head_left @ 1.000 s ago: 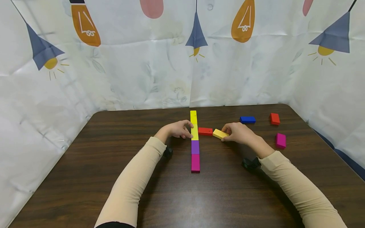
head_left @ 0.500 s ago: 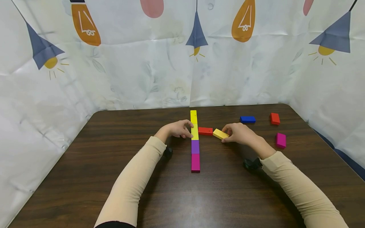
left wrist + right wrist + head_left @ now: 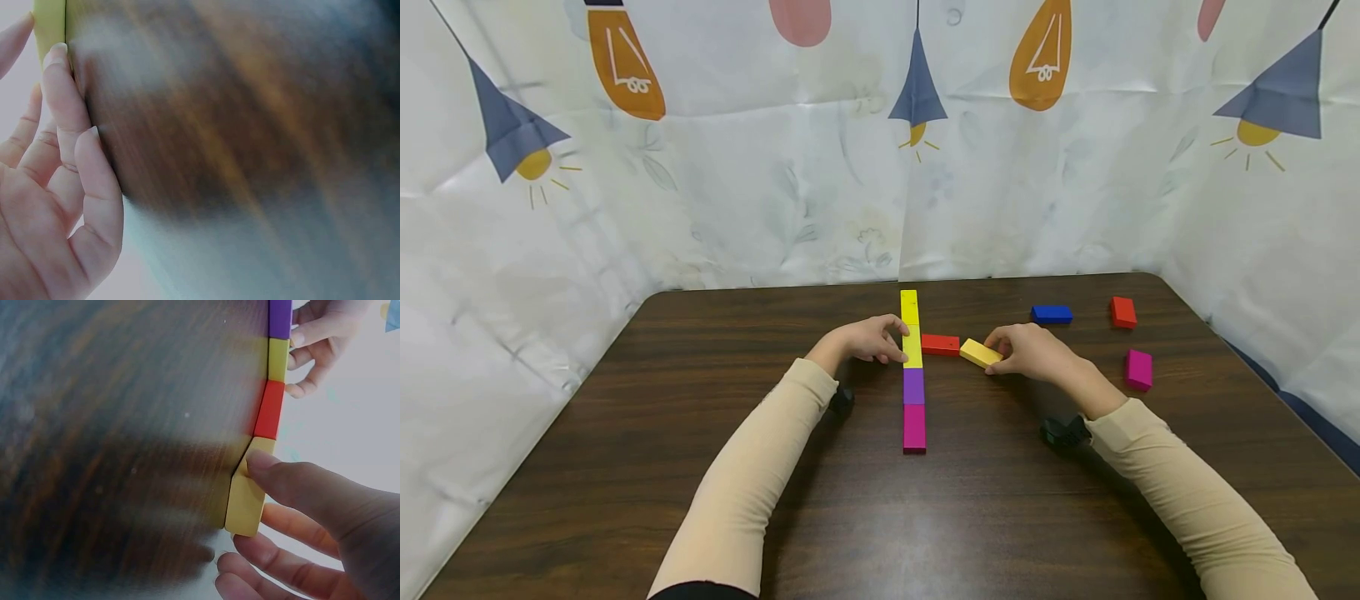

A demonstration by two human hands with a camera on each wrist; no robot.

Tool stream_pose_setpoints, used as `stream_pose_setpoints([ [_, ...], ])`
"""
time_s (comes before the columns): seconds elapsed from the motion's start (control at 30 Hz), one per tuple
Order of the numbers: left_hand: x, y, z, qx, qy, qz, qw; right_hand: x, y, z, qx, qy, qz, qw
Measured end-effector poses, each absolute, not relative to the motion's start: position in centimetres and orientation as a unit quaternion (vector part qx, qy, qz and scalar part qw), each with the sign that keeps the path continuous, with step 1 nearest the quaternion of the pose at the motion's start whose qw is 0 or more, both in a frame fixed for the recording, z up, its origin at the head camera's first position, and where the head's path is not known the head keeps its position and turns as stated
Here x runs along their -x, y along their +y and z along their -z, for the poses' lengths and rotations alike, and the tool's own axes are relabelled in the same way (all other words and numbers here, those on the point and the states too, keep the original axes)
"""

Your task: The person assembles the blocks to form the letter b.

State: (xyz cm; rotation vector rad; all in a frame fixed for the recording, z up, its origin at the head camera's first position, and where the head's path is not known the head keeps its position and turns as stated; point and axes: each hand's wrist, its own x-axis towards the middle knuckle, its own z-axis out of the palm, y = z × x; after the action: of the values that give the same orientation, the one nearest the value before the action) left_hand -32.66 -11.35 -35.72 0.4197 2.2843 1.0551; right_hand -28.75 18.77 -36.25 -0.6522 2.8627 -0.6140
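Observation:
In the head view several coloured wooden blocks form a straight column: two bright yellow blocks (image 3: pixel 912 348), a purple block (image 3: pixel 913 387) and a magenta block (image 3: pixel 914 427). A red block (image 3: pixel 940 345) lies crosswise against the column's right side. My left hand (image 3: pixel 868 340) rests its fingertips along the left edge of the nearer bright yellow block. My right hand (image 3: pixel 1030 354) pinches a pale yellow block (image 3: pixel 247 497), thumb on one side and fingers on the other. That block sits angled, its left end meeting the red block's right end.
Toward the table's far right lie a blue block (image 3: pixel 1052 315), another red block (image 3: pixel 1123 312) and another magenta block (image 3: pixel 1138 370). The dark wood table (image 3: pixel 700 467) ends at a patterned white curtain (image 3: pixel 737 192) behind and at both sides.
Almost nothing differs. The right hand and the pale yellow block have shifted by a hair; the left hand and the other blocks stay where they were.

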Motion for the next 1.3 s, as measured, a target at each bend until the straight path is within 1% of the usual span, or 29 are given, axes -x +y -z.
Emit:
stream_pose_setpoints([
  [0.27,32.6,-11.3,35.6,-0.156,0.858,-0.393,0.292,28.5,18.9,36.0,0.216,0.951,0.208,0.071],
  [0.43,32.6,-11.4,35.6,-0.156,0.859,-0.392,0.29,28.3,19.6,35.6,0.224,0.948,0.218,0.062],
  [0.77,32.7,-11.4,35.7,-0.158,0.858,-0.392,0.293,27.5,22.6,35.1,0.259,0.923,0.276,0.062],
  [0.97,32.6,-11.6,35.7,-0.154,0.86,-0.389,0.292,26.8,24.2,34.5,0.275,0.917,0.287,0.033],
  [1.3,32.7,-11.4,35.6,-0.153,0.855,-0.396,0.296,26.0,27.8,33.6,0.269,0.921,0.281,-0.016],
])
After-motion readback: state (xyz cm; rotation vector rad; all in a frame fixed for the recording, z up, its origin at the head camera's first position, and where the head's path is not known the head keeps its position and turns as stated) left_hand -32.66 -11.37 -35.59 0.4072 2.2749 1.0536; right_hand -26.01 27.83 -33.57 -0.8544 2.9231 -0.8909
